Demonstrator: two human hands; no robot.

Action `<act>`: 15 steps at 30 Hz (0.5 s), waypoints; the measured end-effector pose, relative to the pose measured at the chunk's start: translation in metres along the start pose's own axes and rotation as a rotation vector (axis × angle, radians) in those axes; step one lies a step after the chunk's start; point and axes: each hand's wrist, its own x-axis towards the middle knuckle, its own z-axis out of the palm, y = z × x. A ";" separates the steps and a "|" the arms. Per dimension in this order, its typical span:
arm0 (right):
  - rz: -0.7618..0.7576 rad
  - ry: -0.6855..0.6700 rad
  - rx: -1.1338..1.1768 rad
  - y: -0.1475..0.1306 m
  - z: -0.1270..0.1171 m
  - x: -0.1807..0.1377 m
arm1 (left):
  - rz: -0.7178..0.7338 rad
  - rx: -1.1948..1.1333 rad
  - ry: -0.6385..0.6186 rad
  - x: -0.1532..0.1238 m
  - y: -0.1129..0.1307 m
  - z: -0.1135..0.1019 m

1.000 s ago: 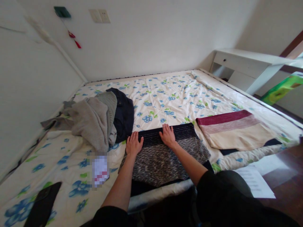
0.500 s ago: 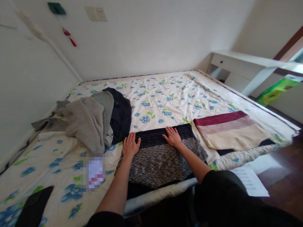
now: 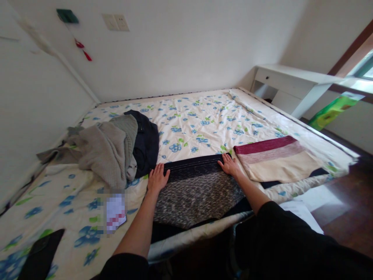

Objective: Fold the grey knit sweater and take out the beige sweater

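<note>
A dark knit garment with a speckled grey body and a black ribbed band lies flat on the near edge of the bed. My left hand rests flat, fingers spread, on the left end of the black band. At the band's right end my right hand presses flat, close to a folded garment with maroon, pink and cream stripes.
The bed has a white quilt with blue flowers. A heap of grey and navy clothes lies left of my hands. A small blurred item and a black object sit near left. A white desk stands beyond the bed's right side.
My right hand slid rightward along the black band to its right end. The left hand stayed at the left end. The view shifted slightly.
</note>
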 end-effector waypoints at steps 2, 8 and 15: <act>0.008 -0.031 -0.011 -0.002 -0.003 -0.003 | 0.001 0.006 -0.036 -0.005 -0.001 -0.004; 0.022 -0.126 -0.023 0.014 -0.009 -0.030 | 0.047 0.008 -0.037 -0.055 -0.024 -0.018; 0.032 -0.228 0.059 0.045 -0.012 -0.090 | -0.046 0.052 -0.274 -0.119 -0.051 -0.056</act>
